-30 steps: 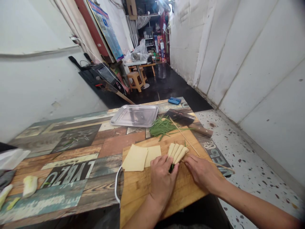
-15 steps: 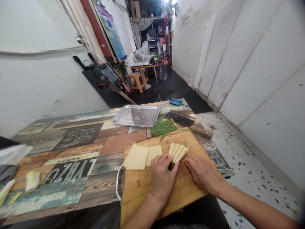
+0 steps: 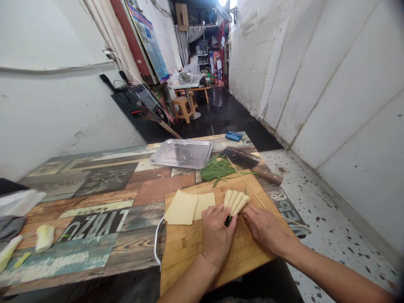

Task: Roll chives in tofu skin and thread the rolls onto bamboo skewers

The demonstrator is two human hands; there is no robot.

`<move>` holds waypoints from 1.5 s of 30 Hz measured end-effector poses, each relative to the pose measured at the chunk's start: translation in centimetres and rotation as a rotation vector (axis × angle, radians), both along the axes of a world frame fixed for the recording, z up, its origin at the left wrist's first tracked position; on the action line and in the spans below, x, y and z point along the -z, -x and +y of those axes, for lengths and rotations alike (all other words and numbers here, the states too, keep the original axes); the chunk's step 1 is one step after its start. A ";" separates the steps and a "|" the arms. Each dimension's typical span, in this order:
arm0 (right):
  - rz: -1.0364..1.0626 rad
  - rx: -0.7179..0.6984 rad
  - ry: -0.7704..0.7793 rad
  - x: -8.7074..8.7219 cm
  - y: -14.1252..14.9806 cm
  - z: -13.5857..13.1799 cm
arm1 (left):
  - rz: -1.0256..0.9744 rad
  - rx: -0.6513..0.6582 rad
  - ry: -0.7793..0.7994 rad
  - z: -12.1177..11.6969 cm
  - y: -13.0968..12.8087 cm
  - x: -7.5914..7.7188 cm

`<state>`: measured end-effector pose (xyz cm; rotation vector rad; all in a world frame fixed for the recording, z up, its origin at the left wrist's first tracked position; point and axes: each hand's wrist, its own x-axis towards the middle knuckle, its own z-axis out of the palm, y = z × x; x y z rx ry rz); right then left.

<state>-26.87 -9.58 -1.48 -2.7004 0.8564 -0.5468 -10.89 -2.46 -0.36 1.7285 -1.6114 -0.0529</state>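
Several pale yellow tofu-skin rolls (image 3: 235, 202) with green chives inside lie side by side over the wooden cutting board (image 3: 186, 252). My left hand (image 3: 217, 231) is closed on their near left side, thumb and fingers pinching them. My right hand (image 3: 263, 227) pinches a thin bamboo skewer (image 3: 292, 220) close against the rolls' right side. The skewer's free length sticks out to the right past the board's edge; its other end is hidden by the fingers and rolls. Flat square tofu-skin sheets (image 3: 183, 207) lie left of my left hand.
Cut chives (image 3: 217, 168) lie at the board's far edge, with another skewer (image 3: 248, 183) beside them. Beyond are a cleaver (image 3: 241, 156), a metal tray (image 3: 183, 153) and a blue object (image 3: 234, 136). Pale vegetable pieces (image 3: 44, 238) lie at the table's left.
My right hand has shifted slightly left, up against the rolls, covering the bit of skewer that showed between. My left hand keeps its hold on the rolls.
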 end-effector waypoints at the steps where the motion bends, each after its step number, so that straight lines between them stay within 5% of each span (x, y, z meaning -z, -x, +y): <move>1: -0.006 -0.001 -0.008 -0.1 0.0 0.0 | -0.002 0.000 -0.005 0.0 0.0 0.0; 10: -0.017 -0.023 0.009 -0.4 -0.3 -0.1 | -0.054 -0.009 0.027 -0.1 0.0 0.2; 16: 0.156 0.108 0.240 -0.3 4.7 1.7 | -0.133 -0.010 0.041 0.2 0.1 0.2; 20: 0.207 0.096 0.235 0.3 7.6 2.5 | -0.098 0.010 0.006 0.1 0.1 0.0; 25: 0.220 0.091 0.183 0.9 6.7 1.9 | -0.081 0.032 -0.057 0.0 0.1 -0.3; 35: 0.372 0.114 0.358 0.2 7.9 1.8 | -0.111 0.028 -0.013 0.1 0.0 -0.1; 45: 0.321 0.059 0.195 -0.1 6.9 1.5 | -0.063 0.036 0.018 -0.2 0.0 0.2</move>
